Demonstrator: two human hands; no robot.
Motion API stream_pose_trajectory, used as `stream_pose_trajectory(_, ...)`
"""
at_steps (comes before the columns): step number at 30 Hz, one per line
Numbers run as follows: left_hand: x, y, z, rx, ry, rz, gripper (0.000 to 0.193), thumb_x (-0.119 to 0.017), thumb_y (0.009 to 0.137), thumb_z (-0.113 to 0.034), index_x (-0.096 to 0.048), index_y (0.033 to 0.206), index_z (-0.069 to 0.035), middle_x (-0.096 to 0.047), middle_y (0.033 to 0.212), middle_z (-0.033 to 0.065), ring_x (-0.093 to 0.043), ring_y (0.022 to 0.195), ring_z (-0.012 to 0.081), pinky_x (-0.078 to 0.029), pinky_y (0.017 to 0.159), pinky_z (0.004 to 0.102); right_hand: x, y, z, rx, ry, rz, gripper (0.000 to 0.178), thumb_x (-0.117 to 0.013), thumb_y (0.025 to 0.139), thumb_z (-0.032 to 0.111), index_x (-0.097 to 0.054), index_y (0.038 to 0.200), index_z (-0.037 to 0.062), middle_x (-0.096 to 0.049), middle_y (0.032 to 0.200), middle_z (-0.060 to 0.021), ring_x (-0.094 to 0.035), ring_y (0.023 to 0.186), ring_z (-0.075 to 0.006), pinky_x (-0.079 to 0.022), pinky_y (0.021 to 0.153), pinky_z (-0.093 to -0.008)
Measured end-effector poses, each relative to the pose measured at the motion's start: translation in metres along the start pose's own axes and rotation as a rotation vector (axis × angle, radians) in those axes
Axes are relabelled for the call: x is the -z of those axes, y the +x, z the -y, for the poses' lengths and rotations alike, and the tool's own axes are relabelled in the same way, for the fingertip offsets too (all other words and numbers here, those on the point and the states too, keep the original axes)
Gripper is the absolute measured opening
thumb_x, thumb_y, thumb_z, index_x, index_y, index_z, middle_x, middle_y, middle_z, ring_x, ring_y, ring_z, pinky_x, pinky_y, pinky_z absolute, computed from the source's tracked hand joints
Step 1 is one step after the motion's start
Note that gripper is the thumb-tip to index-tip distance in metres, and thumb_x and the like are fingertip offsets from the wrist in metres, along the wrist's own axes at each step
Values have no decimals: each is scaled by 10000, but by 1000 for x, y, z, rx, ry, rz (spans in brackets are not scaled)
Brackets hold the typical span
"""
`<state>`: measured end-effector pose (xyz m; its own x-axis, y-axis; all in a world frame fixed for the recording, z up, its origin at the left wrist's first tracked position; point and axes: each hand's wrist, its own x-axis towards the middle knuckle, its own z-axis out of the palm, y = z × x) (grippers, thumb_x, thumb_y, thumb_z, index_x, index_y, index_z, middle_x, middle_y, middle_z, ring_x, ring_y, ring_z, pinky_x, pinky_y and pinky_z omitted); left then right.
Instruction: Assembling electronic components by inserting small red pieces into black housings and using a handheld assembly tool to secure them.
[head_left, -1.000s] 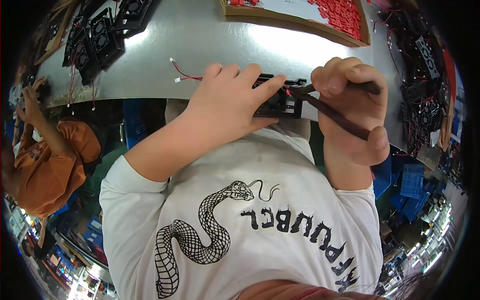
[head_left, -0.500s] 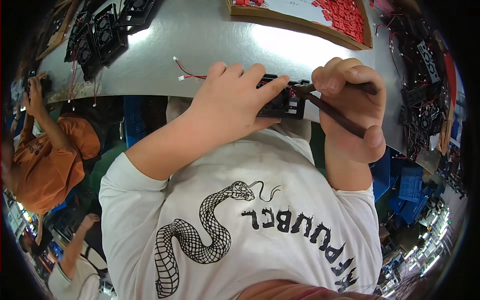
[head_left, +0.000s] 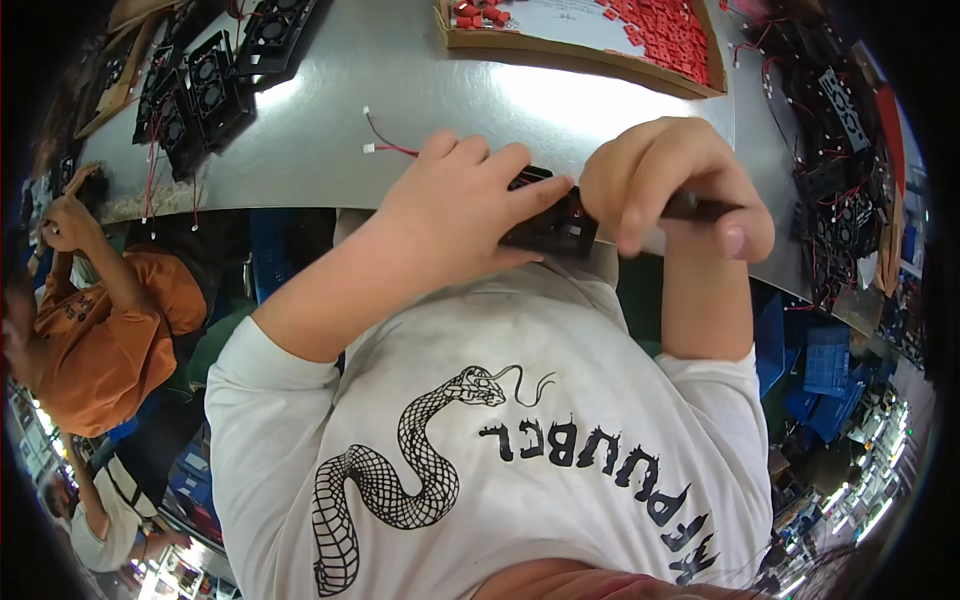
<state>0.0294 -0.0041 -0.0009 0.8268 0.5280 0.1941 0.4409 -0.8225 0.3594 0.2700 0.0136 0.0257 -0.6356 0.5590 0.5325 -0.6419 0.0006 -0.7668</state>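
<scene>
- Black fan frame (head_left: 555,222) sits right at the near edge of the grey table (head_left: 330,150), just in front of the person's chest, pinned between both hands.
- Left hand (head_left: 455,215) lies flat over the frame w/ fingers wrapped across the top, clamped on it, prob to keep it from sliding while the other hand works.
- Right hand (head_left: 670,185) is fisted around a dark tool handle (head_left: 700,208), tip aimed into the frame's right side. Can't see the tip, fingers cover it.
- Red wire w/ white plugs (head_left: 385,145) trails out past the left hand onto bare table, looks like the fan's lead.
- Room-wise: open grey surface ahead of the hands, so plenty of slack fwd. Cardboard tray of red parts (head_left: 590,62) is at the far edge, stacks of black fans (head_left: 215,80) far left, more fans w/ red wires (head_left: 835,170) crowd the right, near the right elbow side.
- Another person in an orange shirt (head_left: 90,340) is well off to the left, not touching anything here.
</scene>
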Motion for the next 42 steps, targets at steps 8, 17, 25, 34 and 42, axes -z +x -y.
stream_pose_trajectory(8, -5, -5, -9, 89, 120, -91, 714, -850, 719, -484, -632, 1365, -274, -576, 1038, 18, -576, 894, 216, -391, 799, 388, -44, -32, -4, 336, -218, -746, 679, -579, 864, 512, -536, 1271, -29, -544, 1049, -140, -497, 934, -239, -412, 851, -410)
stream_pose_trajectory(17, -5, -6, -13, 83, 148, -100, 721, -849, 718, -492, -629, 1369, -273, -582, 1036, 20, -577, 875, 217, -391, 782, 388, -35, -40, -9, 341, -218, -504, 536, -656, 933, 462, -536, 1168, -4, -550, 1057, -138, -505, 911, -241, -412, 800, -419)
stream_pose_trajectory(25, -7, -5, -13, 133, 39, -91, 728, -865, 723, -451, -622, 1381, -259, -609, 1080, 50, -603, 899, 241, -402, 825, 403, -55, -40, -22, 430, -649, -520, 675, -684, 923, 613, -486, 1230, 46, -505, 1017, -87, -465, 828, -210, -382, 711, -379)
stream_pose_trajectory(34, -4, -3, -17, 170, 54, -64, 760, -887, 707, -411, -612, 1392, -232, -613, 1130, 59, -602, 950, 244, -404, 860, 406, -61, -44, -22, 372, -563, -570, 772, -699, 879, 676, -419, 1280, 78, -438, 1036, -84, -418, 846, -203, -371, 754, -375)
stream_pose_trajectory(42, -13, -7, -19, 103, 222, -145, 708, -840, 727, -474, -619, 1368, -269, -584, 1032, 19, -564, 851, 221, -382, 783, 393, -69, -31, -18, 297, -471, -857, 530, -670, 886, 625, -483, 1102, 179, -372, 938, -13, -367, 852, -171, -324, 776, -355)
